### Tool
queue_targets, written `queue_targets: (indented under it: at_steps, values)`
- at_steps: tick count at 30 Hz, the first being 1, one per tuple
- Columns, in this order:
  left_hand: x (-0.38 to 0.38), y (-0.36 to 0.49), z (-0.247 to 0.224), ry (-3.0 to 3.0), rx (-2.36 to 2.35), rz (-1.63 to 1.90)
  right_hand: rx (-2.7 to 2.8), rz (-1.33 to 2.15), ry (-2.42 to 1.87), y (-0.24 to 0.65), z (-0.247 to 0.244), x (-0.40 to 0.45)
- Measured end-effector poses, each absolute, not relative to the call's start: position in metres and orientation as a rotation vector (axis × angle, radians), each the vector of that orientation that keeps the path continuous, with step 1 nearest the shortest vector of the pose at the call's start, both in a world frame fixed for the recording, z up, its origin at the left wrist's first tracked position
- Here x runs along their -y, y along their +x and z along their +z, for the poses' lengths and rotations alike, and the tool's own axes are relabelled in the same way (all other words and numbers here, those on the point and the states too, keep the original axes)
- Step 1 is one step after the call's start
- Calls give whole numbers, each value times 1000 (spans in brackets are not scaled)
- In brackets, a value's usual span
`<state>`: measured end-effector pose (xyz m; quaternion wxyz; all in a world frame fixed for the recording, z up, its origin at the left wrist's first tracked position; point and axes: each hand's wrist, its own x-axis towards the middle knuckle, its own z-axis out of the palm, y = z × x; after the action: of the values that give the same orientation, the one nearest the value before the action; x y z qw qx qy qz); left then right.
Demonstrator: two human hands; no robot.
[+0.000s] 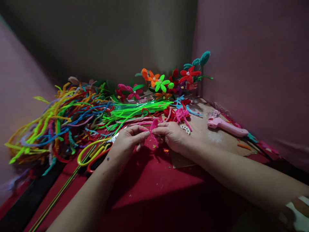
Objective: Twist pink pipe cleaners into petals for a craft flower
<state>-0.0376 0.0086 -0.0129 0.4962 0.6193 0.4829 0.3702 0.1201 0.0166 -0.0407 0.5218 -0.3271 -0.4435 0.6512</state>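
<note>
Between my two hands is a pink pipe-cleaner flower (154, 125), its fuzzy petals spread up and down. My left hand (131, 137) pinches its left side between thumb and fingertips. From the right, my right hand (172, 135) grips the same flower near its middle, with the fingers partly hiding it. Scissors with yellow handles (83, 156) lie just left of my left wrist, beside another orange-red handle (91, 166). Behind my right hand sits a bundle of bent pink pipe cleaners (181, 114), and a white disc with holes (185, 129) is close to the fingers.
A tangled heap of many-coloured pipe cleaners (60, 125) covers the left. Bright green pipe cleaners (137, 109) lie across the middle. Finished flowers (161, 83) stand at the back. A pink glue gun (227, 125) rests on a cardboard sheet (212, 141). Thin green sticks (62, 190) lie front left.
</note>
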Motion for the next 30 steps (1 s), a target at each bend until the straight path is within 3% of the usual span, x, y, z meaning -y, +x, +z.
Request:
queue_targets:
  at_steps: [9, 19, 30]
  values:
    - [-5, -19, -19, 1586, -1296, 1047, 1101, 1370, -954, 118, -41, -14]
    - [-12, -24, -23, 1218, -1137, 1012, 916, 1682, -764, 118, -40, -17]
    - [-11, -21, -21, 1059, -1098, 1058, 1027, 1423, -916, 117, -41, -17]
